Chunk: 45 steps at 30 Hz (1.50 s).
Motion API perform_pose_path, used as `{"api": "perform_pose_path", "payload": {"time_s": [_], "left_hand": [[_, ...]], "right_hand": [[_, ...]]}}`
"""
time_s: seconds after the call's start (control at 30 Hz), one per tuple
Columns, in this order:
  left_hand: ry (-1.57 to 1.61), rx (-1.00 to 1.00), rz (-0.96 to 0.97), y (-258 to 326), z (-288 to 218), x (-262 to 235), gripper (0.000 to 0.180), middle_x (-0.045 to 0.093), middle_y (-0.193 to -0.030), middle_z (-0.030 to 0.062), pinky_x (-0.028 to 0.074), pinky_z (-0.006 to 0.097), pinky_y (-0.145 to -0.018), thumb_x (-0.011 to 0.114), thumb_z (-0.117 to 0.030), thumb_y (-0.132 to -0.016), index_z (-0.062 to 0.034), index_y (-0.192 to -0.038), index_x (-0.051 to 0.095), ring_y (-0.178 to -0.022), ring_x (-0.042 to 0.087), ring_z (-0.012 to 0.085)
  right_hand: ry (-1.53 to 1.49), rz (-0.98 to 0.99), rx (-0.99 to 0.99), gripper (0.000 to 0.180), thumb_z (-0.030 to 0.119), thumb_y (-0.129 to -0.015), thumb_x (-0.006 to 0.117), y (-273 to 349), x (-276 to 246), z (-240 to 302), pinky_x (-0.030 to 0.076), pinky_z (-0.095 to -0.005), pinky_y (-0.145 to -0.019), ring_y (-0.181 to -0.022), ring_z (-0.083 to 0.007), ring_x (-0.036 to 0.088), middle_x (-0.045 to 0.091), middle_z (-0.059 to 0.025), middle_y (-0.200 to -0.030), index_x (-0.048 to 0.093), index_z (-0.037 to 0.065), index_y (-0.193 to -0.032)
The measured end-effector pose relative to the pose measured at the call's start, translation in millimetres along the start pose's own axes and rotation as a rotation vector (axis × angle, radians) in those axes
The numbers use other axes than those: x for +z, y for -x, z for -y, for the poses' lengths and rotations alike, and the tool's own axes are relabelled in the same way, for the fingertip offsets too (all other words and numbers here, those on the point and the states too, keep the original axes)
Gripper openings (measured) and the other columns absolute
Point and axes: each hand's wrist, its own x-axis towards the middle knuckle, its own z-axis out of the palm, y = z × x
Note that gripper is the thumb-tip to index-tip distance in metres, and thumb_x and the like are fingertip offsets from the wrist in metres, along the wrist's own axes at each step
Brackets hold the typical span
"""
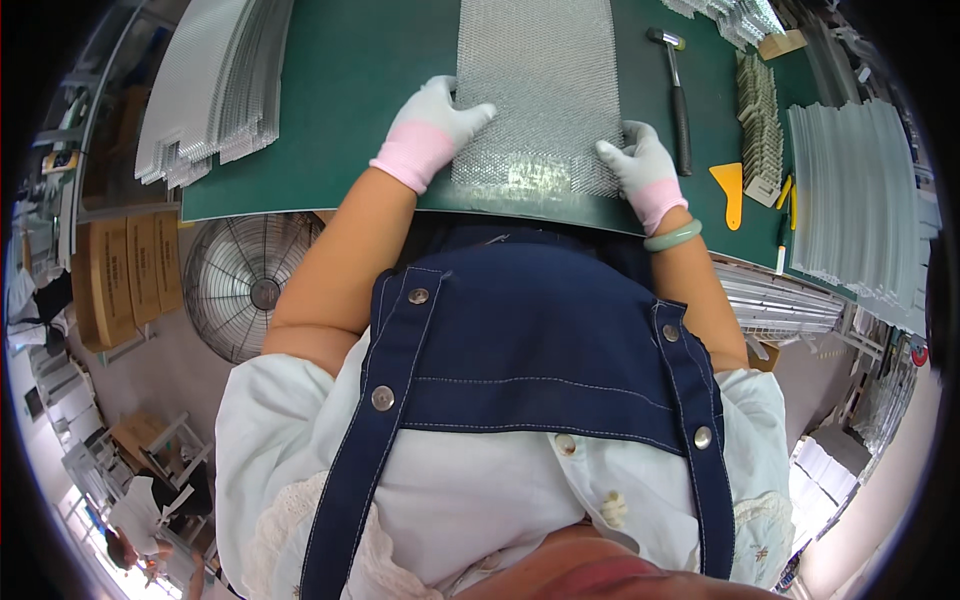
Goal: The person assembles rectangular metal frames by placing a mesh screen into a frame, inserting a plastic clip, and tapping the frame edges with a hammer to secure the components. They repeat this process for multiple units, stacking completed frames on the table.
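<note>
A long silver mesh sheet (540, 110) lies on the green tabletop, running away from me, its near end close to the front edge. At its left side, my left hand (436, 128), in a white glove with a pink cuff, holds the edge with the thumb stretched over the mesh. My right hand (645, 172), gloved the same way, grips the right edge near the close corner, thumb towards the mesh. A pale green bangle (673, 236) circles my right wrist. The fingers under the sheet's edges are partly hidden.
Stacked silver mesh panels (215, 80) stand at the left. To the right are a hammer (680, 110), a yellow scraper (731, 195), a row of small metal pieces (760, 125) and a stack of translucent strips (855, 195). Below the table's left end stands a fan (255, 285), beside cardboard boxes (128, 275).
</note>
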Motion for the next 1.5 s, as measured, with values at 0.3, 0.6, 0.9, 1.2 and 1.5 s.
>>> {"api": "perform_pose_path", "payload": {"time_s": [0.3,0.6,0.9,1.2,1.5], "left_hand": [[-0.358,0.023,0.026,9.6,-10.9,10.2,0.069,0.067,-0.106,0.0242,0.056,0.041,-0.085,0.077,-0.043,-0.075,0.0069,-0.115,0.052,-0.100,0.068,0.0358],[-0.597,0.067,-0.134,26.4,-28.7,14.8,0.052,0.063,-0.100,0.0188,0.055,0.041,-0.083,0.076,-0.040,-0.079,-0.0029,-0.109,0.056,-0.097,0.066,0.0329],[-0.501,0.803,-0.201,84.8,7.4,31.5,0.032,0.058,-0.098,0.0126,0.051,0.046,-0.079,0.067,-0.030,-0.083,-0.0032,-0.100,0.062,-0.096,0.060,0.0298],[-0.582,0.512,-0.003,71.2,-28.5,37.9,0.027,0.060,-0.090,0.0085,0.051,0.041,-0.073,0.062,-0.030,-0.089,-0.0079,-0.103,0.066,-0.084,0.062,0.0275],[-0.635,0.565,0.009,64.8,-32.4,39.1,0.035,0.060,-0.094,0.0135,0.050,0.046,-0.077,0.059,-0.028,-0.088,-0.0121,-0.119,0.062,-0.090,0.062,0.0327]], "right_hand": [[0.113,-0.018,-0.045,0.068,0.034,-0.084,0.073,-0.9,1.1,-0.6,0.051,-0.0382,-0.093,-0.102,-0.0346,0.066,0.067,-0.0246,-0.108,0.047,-0.006,-0.132],[0.706,-0.294,-0.225,0.038,0.037,-0.086,0.069,20.9,7.3,22.5,0.055,-0.0431,-0.074,-0.089,-0.0336,0.067,0.066,-0.0131,-0.094,0.058,0.009,-0.111],[0.793,-0.346,-0.774,0.053,0.042,-0.084,0.068,62.1,34.1,-7.1,0.053,-0.0436,-0.081,-0.099,-0.0333,0.060,0.057,-0.0203,-0.116,0.059,0.010,-0.124],[0.587,-0.200,-0.748,0.044,0.046,-0.085,0.066,46.1,18.6,9.9,0.049,-0.0436,-0.066,-0.074,-0.0273,0.062,0.060,-0.0085,-0.082,0.066,0.015,-0.116],[0.721,-0.083,-0.750,0.039,0.038,-0.089,0.063,47.9,6.3,10.5,0.051,-0.0437,-0.071,-0.082,-0.0298,0.064,0.062,-0.0117,-0.087,0.064,0.015,-0.120]]}}
